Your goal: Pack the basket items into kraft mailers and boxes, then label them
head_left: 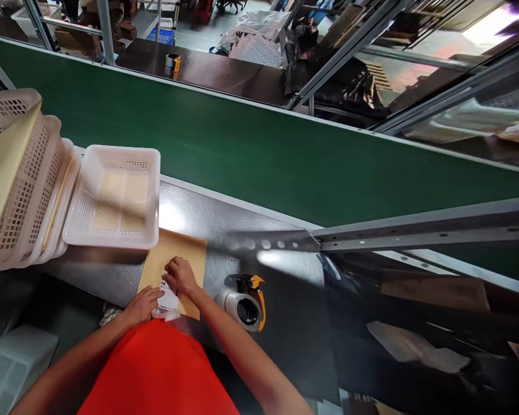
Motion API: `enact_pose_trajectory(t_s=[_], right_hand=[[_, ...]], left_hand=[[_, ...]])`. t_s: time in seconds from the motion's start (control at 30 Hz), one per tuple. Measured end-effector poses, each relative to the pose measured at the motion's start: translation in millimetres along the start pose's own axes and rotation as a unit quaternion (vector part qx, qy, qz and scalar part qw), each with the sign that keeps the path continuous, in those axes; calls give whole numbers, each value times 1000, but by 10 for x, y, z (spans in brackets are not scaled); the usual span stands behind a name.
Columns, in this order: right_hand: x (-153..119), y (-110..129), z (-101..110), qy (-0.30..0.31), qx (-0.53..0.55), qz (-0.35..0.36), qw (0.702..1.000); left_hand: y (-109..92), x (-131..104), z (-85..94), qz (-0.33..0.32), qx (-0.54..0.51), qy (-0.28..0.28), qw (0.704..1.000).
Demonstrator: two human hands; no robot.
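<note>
A small white packet (168, 297) with dark print lies over the lower part of a flat brown paper envelope (193, 249), close to my body. My left hand (142, 305) is at the packet's left edge, fingertips pressed together on it; the thumb is hard to make out. From the right, my right hand (181, 276) reaches across with curled fingers closed on the packet's upper edge. The packet's bottom end looks like clear, crumpled plastic. Right of the envelope, a tape dispenser (259, 305) with orange and black parts and a wide roll rests on the metal table.
A white perforated basket (112, 239) stands behind the envelope, beside tilted, nested baskets (26, 190). Beyond the metal table (207, 213) runs a green conveyor belt (242, 155). A metal beam (415, 230) juts in from the right. Another tape dispenser (173, 62) sits on the far bench.
</note>
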State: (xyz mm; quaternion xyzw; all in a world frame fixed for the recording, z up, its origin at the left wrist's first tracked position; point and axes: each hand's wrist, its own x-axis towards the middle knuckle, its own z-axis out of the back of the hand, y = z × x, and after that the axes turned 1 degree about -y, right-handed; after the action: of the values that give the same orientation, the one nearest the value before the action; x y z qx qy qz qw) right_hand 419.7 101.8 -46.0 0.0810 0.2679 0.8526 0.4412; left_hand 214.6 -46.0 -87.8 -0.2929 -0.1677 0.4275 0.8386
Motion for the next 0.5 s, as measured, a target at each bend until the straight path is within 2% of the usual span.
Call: enact_pose_trajectory(t_s=[0.1, 0.33, 0.43, 0.5], right_hand=[[59, -68, -26, -30, 19, -33, 999], [57, -124, -19, -26, 52, -17, 998], [-47, -100, -17, -43, 57, -33, 997], [-221, -114, -7, -64, 50, -55, 995]], left_hand=[[41, -34, -39, 3, -10, 0, 1000], [13, -23, 58, -7, -11, 7, 1000], [-35, -33, 134, -14, -7, 19, 1000], [-35, -67, 163, -19, -4, 31, 999]])
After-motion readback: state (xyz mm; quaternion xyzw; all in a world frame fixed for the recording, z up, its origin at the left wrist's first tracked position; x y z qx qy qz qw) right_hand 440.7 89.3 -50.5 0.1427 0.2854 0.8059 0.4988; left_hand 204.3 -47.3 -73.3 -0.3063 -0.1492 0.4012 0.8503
